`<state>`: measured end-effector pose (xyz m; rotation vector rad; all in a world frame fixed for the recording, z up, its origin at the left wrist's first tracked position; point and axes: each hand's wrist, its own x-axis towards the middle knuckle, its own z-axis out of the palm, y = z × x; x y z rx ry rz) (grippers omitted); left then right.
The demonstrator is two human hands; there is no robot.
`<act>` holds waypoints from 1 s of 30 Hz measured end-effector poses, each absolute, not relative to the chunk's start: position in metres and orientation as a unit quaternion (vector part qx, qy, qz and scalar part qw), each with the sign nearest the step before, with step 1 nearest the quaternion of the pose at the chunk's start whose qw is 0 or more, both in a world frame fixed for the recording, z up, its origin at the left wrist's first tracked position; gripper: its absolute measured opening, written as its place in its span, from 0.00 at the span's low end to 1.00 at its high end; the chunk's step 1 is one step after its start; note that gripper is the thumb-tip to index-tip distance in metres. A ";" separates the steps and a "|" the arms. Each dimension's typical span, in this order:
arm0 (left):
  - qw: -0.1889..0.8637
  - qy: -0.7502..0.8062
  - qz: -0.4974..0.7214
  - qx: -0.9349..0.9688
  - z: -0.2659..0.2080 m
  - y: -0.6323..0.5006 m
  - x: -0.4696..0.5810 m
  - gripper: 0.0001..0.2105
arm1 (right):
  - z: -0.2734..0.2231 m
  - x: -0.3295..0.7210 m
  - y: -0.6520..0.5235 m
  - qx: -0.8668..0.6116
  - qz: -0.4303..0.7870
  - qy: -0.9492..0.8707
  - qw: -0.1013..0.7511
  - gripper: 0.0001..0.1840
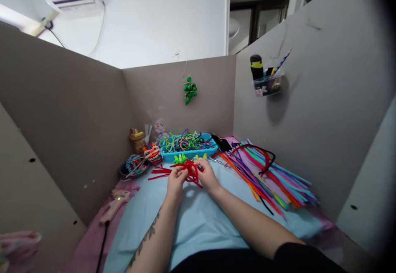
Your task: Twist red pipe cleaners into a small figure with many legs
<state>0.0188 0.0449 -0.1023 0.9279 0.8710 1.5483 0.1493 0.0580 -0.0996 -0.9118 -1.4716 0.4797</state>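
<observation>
Several red pipe cleaners [192,173], bent into a loose cluster, are held up between my two hands over the light blue cloth. My left hand [177,179] pinches the cluster's left side with thumb and fingers. On its right side, my right hand [206,174] has its fingers closed on the same cluster. More red pipe cleaners [159,171] lie on the cloth just left of my left hand. Behind my hands sit a small green figure [180,158] and a yellow one, partly hidden.
A blue tray [188,155] of tangled pipe cleaners stands behind. To the right lie scissors [221,163] and a heap of coloured pipe cleaners [262,178]. At left are a dark bowl [136,173] and a pink glue gun [116,205] with a cord. Grey panels [179,116] surround the table.
</observation>
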 end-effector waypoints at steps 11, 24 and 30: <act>0.539 0.365 0.625 0.430 -0.102 0.043 0.019 0.18 | -0.115 0.153 0.076 -0.424 0.326 -0.599 0.596 0.10; 0.525 0.358 0.637 0.436 -0.102 0.043 0.020 0.20 | -0.124 0.145 0.079 -0.422 0.325 -0.617 0.580 0.10; 0.517 0.353 0.653 0.427 -0.102 0.045 0.019 0.21 | -0.111 0.151 0.071 -0.388 0.274 -0.629 0.616 0.09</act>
